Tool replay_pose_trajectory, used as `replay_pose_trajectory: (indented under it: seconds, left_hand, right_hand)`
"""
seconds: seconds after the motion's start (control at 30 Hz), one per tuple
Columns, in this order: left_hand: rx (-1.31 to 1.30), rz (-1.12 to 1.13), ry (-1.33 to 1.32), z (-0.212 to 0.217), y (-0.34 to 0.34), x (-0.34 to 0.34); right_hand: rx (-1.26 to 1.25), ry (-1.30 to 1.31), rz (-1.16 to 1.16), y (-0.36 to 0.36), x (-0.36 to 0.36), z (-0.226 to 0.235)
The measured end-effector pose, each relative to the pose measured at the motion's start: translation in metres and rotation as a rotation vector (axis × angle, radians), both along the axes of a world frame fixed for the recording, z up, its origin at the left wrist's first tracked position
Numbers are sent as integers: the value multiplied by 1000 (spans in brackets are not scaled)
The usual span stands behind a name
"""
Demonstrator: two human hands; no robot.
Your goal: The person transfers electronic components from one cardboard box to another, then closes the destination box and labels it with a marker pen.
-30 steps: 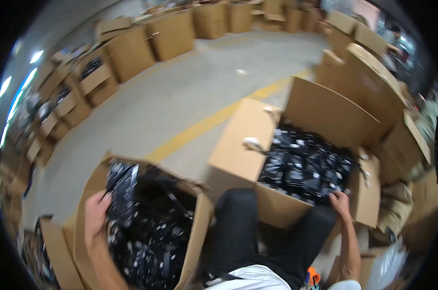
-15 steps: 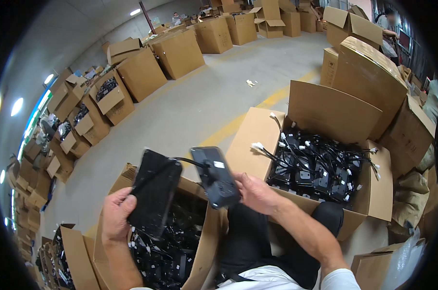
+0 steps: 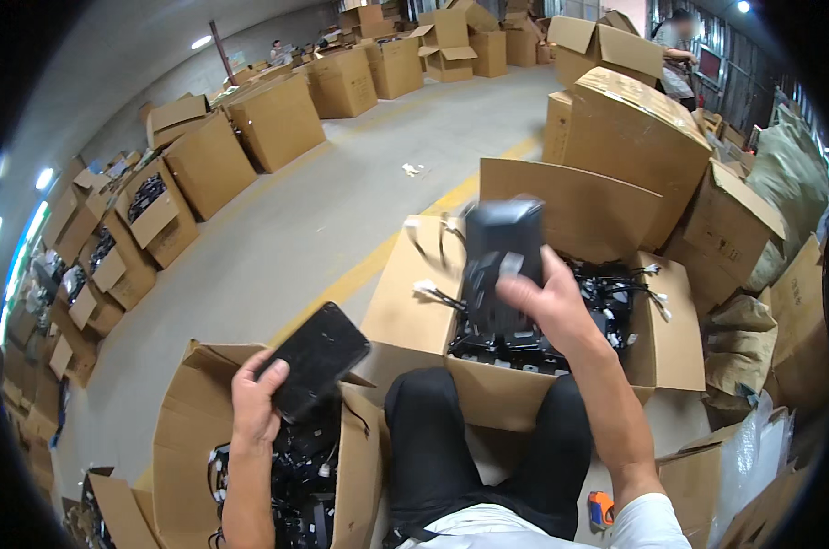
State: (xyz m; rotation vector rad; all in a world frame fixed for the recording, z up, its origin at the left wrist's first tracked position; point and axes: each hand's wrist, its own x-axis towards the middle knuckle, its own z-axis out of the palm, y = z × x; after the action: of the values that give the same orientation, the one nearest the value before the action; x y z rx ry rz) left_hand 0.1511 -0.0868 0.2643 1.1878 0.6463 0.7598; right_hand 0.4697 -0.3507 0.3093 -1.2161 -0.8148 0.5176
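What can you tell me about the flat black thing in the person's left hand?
The flat black thing is a rectangular slab with rounded corners, smooth and slightly shiny, perhaps plastic. In the picture it slants away to the right, partly covering the rim of an open cardboard box. The left hand grips its near left edge, thumb on top.

The person wears a white short-sleeved top (image 3: pixel 487 529) and black trousers (image 3: pixel 433 435) — hands (image 3: pixel 257 398) (image 3: pixel 561 302) bare.

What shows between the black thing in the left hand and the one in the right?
The head view shows the flap of an open box, with white-tipped black cables over it.
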Motion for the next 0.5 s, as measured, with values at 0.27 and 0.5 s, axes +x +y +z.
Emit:
replay_pose_trajectory:
  seconds: [0.27, 0.5]
  left_hand:
    - [295, 13, 66, -8, -48, 63]
    - [-102, -180, 144, 5, -114, 86]
  right_hand:
    - [-110, -850, 505, -19, -61, 8]
    - [-164, -775, 383, -23, -50, -16]
